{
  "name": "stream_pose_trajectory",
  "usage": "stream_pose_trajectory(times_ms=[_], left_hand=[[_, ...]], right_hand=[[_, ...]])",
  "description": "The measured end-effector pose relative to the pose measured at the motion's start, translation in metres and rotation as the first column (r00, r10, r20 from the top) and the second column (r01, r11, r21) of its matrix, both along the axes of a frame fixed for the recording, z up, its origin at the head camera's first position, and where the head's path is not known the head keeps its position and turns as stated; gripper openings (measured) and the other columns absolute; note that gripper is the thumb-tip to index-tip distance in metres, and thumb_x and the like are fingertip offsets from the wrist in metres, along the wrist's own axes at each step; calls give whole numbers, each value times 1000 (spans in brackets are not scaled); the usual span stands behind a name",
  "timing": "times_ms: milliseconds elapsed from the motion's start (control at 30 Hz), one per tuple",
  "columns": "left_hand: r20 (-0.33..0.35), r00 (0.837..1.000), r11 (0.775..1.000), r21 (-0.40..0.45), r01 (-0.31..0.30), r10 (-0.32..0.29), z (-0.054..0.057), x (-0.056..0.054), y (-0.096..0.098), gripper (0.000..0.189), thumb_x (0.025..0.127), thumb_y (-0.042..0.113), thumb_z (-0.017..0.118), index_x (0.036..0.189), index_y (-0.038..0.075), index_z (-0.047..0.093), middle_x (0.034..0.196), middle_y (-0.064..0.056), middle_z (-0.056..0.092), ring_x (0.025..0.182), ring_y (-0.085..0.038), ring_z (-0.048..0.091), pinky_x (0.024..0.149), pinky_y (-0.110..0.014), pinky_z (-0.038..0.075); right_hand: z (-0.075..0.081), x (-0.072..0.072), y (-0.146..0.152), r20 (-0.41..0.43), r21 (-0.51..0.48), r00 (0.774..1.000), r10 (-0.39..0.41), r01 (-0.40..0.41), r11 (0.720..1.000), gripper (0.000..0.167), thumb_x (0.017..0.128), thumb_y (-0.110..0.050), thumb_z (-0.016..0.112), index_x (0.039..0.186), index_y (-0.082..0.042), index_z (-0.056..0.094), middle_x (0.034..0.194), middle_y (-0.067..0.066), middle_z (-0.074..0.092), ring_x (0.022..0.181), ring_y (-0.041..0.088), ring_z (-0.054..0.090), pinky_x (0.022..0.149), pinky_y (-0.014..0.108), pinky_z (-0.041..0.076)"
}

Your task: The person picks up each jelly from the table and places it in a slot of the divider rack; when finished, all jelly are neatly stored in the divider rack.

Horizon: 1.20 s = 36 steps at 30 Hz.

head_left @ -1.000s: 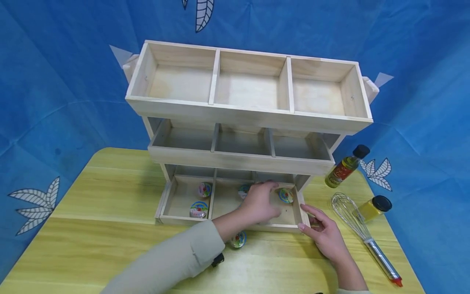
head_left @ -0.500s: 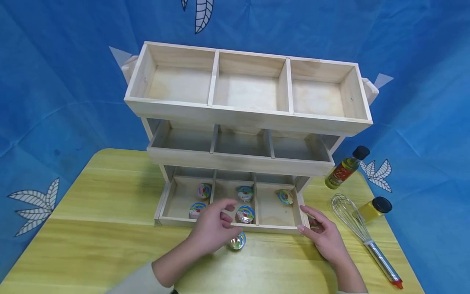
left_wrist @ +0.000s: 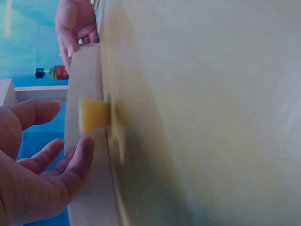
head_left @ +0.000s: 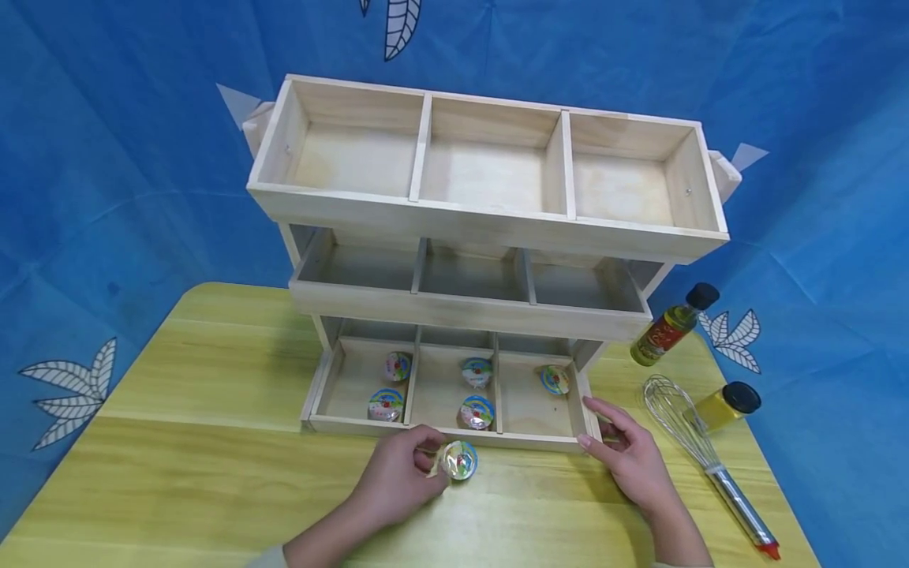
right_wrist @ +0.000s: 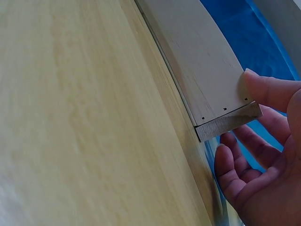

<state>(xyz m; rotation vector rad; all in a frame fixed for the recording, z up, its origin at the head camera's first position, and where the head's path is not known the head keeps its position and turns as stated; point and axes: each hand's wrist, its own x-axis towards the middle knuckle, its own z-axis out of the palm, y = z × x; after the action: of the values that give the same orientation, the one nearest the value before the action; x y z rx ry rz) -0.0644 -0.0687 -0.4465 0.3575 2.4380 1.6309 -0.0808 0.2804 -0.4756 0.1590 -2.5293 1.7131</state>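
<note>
On the table before the wooden shelf's bottom tray [head_left: 454,437] stands a small jelly cup [head_left: 459,461] with a printed foil lid. My left hand [head_left: 400,476] is beside it, thumb and fingers spread, fingertips right at its left side. In the left wrist view, the cup's yellow side [left_wrist: 95,115] shows beyond the parted fingers. My right hand [head_left: 630,453] holds the tray's right front corner, the thumb on its front board [right_wrist: 207,70] and the fingers at its side. Inside the tray, two jelly cups [head_left: 386,405] sit in the left compartment, two [head_left: 476,412] in the middle, one [head_left: 554,380] in the right.
Above the bottom tray are the shelf's middle tier [head_left: 469,306] and top tier [head_left: 490,213], each split in three. Right of the shelf stand an oil bottle [head_left: 666,334] and a black-lidded yellow jar [head_left: 726,405]. A whisk [head_left: 710,461] lies beside them. Blue cloth [head_left: 142,158] hangs behind.
My left hand has drawn back from over the tray to the jelly cup on the table. A jelly cup shows at the middle compartment's front. The right hand stays at the tray corner.
</note>
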Motion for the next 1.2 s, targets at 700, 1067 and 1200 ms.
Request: stream_pose_trajectory(times_ms=[700,1067,1200], left_hand=[[136,975,973,175,151,-176,-16,16,6,46,77,-5,77,120,-1,61,98,-9,65,77,-11,64,69,-24,57],[171,978,980,179,87,-118,-23,12,8,49,78,-1,79,125,4,64,85,-4,69,66,-14,65,55,-23,52],[180,976,976,202,85,-122,-29,9,12,46,79,-1,79,122,5,66,75,-3,70,63,-13,63,55,-20,49]], right_hand=[[2,-1,0,6,1,1000,-9,9,1000,51,88,-2,75,136,0,58,139,19,52,101,27,64,78,24,55],[2,0,0,18,23,1000,-22,21,999,51,88,-4,76,136,-2,59,139,17,53,97,20,62,78,23,54],[2,1,0,22,29,1000,-22,21,999,51,88,-5,76,136,-3,59,139,16,53,98,20,61,78,24,54]])
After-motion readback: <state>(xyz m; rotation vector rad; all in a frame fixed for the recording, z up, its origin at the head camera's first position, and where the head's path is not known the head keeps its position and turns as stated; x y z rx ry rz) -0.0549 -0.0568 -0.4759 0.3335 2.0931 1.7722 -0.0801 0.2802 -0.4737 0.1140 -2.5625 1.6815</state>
